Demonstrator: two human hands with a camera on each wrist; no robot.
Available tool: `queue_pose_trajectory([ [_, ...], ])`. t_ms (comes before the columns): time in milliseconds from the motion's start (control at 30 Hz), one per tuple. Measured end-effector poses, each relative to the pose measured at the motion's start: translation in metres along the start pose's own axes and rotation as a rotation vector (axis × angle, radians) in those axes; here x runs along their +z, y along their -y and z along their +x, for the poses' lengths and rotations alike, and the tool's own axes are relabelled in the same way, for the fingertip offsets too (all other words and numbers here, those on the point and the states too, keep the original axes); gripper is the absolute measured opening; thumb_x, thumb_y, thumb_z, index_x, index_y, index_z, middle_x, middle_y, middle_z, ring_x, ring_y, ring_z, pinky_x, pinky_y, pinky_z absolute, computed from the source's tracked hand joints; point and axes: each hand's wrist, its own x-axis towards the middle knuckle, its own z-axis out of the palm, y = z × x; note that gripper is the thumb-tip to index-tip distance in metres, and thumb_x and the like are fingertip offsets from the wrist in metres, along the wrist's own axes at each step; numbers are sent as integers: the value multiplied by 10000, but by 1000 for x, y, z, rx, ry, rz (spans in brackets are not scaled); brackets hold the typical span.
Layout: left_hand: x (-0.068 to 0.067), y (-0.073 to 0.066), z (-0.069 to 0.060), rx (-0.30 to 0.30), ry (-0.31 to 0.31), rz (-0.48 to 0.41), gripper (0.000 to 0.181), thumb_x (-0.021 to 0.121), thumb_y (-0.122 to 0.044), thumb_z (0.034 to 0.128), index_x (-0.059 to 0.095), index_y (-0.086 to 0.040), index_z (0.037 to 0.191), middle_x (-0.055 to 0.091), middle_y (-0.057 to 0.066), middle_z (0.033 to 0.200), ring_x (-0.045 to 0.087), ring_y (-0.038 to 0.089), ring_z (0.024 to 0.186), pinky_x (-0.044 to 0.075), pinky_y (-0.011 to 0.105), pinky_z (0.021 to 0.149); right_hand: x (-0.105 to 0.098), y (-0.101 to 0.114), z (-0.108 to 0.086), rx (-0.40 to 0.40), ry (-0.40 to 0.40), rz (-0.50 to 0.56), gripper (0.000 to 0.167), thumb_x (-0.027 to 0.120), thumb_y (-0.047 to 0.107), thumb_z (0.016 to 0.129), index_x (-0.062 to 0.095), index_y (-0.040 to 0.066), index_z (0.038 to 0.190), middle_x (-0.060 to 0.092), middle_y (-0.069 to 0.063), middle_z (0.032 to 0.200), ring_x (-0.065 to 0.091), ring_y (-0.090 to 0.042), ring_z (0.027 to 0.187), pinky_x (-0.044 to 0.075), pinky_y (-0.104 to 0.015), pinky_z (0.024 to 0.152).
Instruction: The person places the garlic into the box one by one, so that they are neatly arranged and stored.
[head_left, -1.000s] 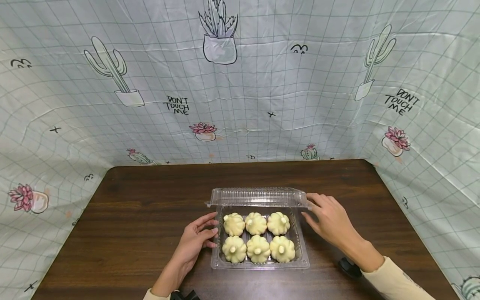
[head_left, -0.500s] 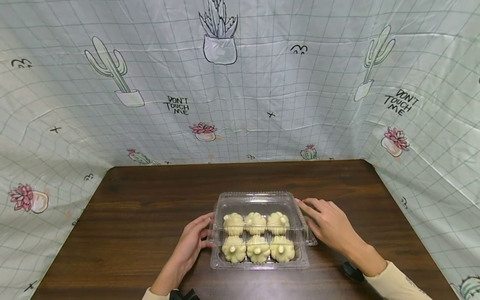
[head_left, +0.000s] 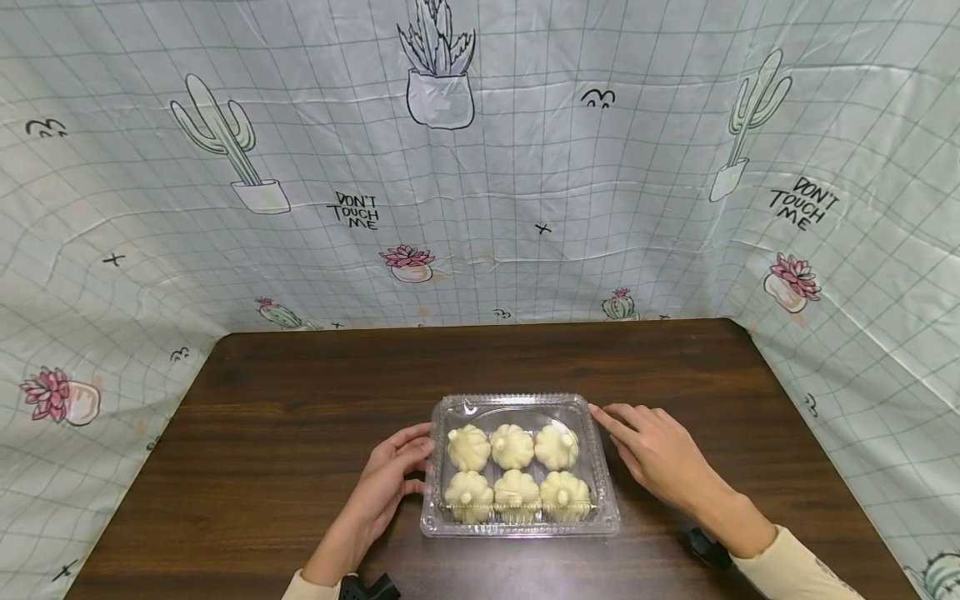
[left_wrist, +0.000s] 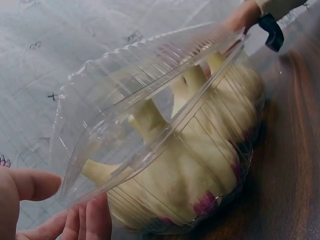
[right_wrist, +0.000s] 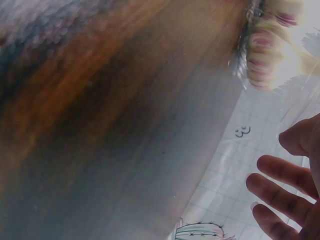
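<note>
A clear plastic clamshell box (head_left: 521, 529) stands on the table with its lid (head_left: 517, 402) down over the base. Several pale garlic bulbs (head_left: 512, 447) sit inside in two rows, their stems upward. Purple marks show low on one garlic bulb (left_wrist: 175, 175) in the left wrist view. My left hand (head_left: 390, 475) rests against the box's left side, thumb and fingers near the rim. At the far right corner my right hand (head_left: 656, 450) touches the lid with an extended finger. Its other fingers (right_wrist: 280, 200) are loosely spread in the right wrist view.
The dark wooden table (head_left: 300, 400) extends around the box on all sides. A white grid-patterned cloth (head_left: 480, 167) with cactus drawings rises behind and beside the table. Black straps (head_left: 369, 587) sit at both wrists.
The lid has swung down toward the person, from standing raised at the back to lying over the garlic bulbs. My right hand has moved slightly with it; my left hand has stayed beside the box.
</note>
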Motion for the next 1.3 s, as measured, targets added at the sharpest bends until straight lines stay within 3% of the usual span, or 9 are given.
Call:
queue_pose_trajectory([
  [133, -1, 1, 3, 6, 12, 4, 465, 603, -42, 1047, 495, 59, 1488, 618, -16, 1073, 577, 121, 829, 551, 217, 592, -1, 0, 1, 1, 20, -10, 683, 807, -9, 732, 680, 43, 1402, 691, -132, 1170, 677, -283, 854, 565, -436, 702],
  [467, 1, 1, 4, 39, -7, 46, 459, 601, 42, 1026, 516, 68, 1477, 615, 30, 1066, 578, 122, 814, 549, 209, 548, -6, 4, 3, 31, 33, 7, 626, 740, 17, 796, 662, 35, 1417, 698, -109, 1177, 676, -268, 868, 562, -426, 716],
  [633, 0, 2, 4, 60, -19, 52, 472, 612, 62, 1009, 529, 73, 1474, 609, 53, 1091, 590, 126, 823, 544, 199, 530, -10, 9, 6, 76, 5, 32, 532, 724, 62, 881, 665, 39, 1409, 721, -94, 1156, 696, -267, 900, 563, -426, 721],
  [767, -2, 1, 4, 84, -33, 52, 472, 609, 75, 1005, 530, 86, 1470, 616, 67, 1101, 597, 137, 826, 544, 196, 525, -12, 13, 6, 102, -8, 52, 406, 592, 179, 1033, 663, 38, 1407, 725, -96, 1152, 701, -266, 920, 560, -433, 729],
  [867, -4, 1, 6, 96, -47, 54, 465, 604, 81, 1006, 535, 86, 1466, 623, 74, 1103, 599, 140, 818, 544, 197, 522, -14, 15, 7, 128, -2, 58, 406, 512, 267, 1102, 666, 45, 1404, 728, -97, 1161, 706, -267, 941, 562, -440, 750],
  [1100, -8, -2, 10, 105, -64, 60, 471, 598, 87, 1007, 530, 88, 1473, 632, 73, 1104, 604, 129, 809, 545, 196, 527, -21, 25, 8, 222, 79, 97, 439, 724, 204, 993, 670, 59, 1404, 731, -80, 1221, 715, -264, 1014, 572, -458, 817],
  [1300, -10, -6, 15, 110, -75, 62, 473, 598, 87, 1009, 528, 93, 1477, 639, 45, 1079, 600, 117, 799, 541, 194, 527, -26, 35, 8, 326, 161, 181, 432, 728, 231, 1012, 667, 89, 1416, 732, -59, 1260, 712, -260, 1103, 574, -471, 846],
])
